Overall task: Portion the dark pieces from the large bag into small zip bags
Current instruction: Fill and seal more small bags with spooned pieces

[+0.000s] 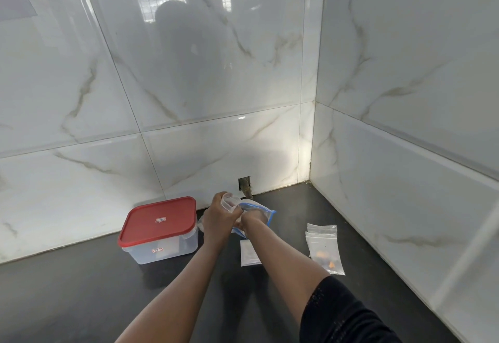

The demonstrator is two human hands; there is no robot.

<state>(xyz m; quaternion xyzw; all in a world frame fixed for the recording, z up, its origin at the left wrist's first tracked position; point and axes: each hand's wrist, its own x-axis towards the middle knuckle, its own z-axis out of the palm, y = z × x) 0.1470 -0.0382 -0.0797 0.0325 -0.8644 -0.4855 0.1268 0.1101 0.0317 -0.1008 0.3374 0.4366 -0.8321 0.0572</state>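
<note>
In a corner point(313, 140) — black countertop point(67, 302), marble-tiled walls point(189, 86)

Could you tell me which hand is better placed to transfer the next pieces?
Probably right: the right hand reaches into the large bag, while the left hand grips the small zip bag beside it.

Home kitchen corner: dark countertop point(81, 302), marble-look wall tiles point(216, 72), food container point(159, 230).
</note>
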